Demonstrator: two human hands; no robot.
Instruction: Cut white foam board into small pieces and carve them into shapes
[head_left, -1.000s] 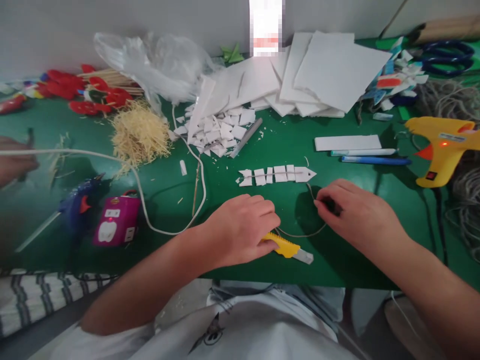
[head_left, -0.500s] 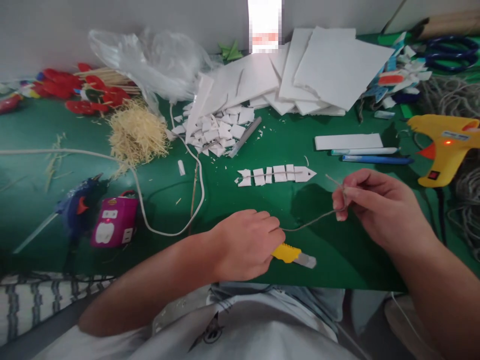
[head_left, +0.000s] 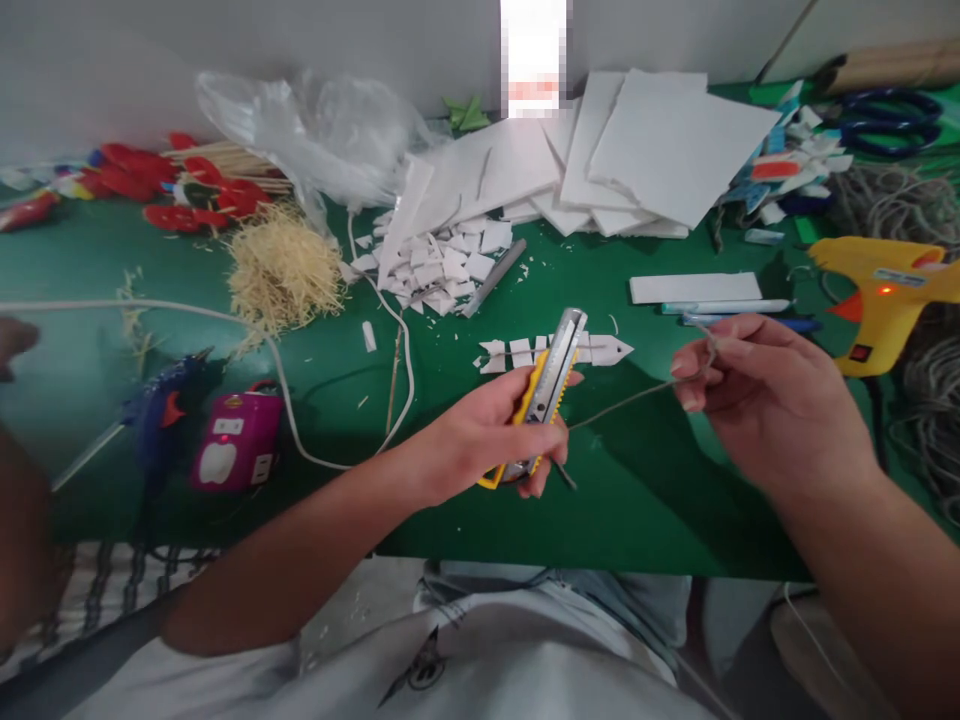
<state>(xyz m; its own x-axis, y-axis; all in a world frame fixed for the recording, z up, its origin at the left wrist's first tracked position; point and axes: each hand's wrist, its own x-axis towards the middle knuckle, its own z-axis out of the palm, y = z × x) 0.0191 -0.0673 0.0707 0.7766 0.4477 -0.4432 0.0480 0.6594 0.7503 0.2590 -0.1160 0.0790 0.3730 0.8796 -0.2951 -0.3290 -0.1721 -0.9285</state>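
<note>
My left hand (head_left: 480, 440) is closed around a yellow box cutter (head_left: 561, 350), which is tilted with its metal end pointing up and away. A thin grey string (head_left: 626, 402) runs from that same hand to my right hand (head_left: 795, 410), where thumb and fingertips pinch its other end. A short tail of string hangs below the left fingers. Just beyond the cutter lies a row of white foam pieces (head_left: 606, 349) shaped like a fish, with a string along its middle. The cutter covers part of that row.
White foam sheets (head_left: 667, 150) and foam scraps (head_left: 442, 265) lie at the back. A yellow glue gun (head_left: 892, 300) and grey string coils (head_left: 934, 400) are at right. At left are a blue glue gun (head_left: 161, 410), purple power socket (head_left: 238, 440), white cable (head_left: 289, 425) and another person's hand (head_left: 15, 340).
My left hand has turned over and lifted the box cutter, now tipped upward across the foam fish. The string between my hands rises straighter. Another person's arm has appeared at the left edge.
</note>
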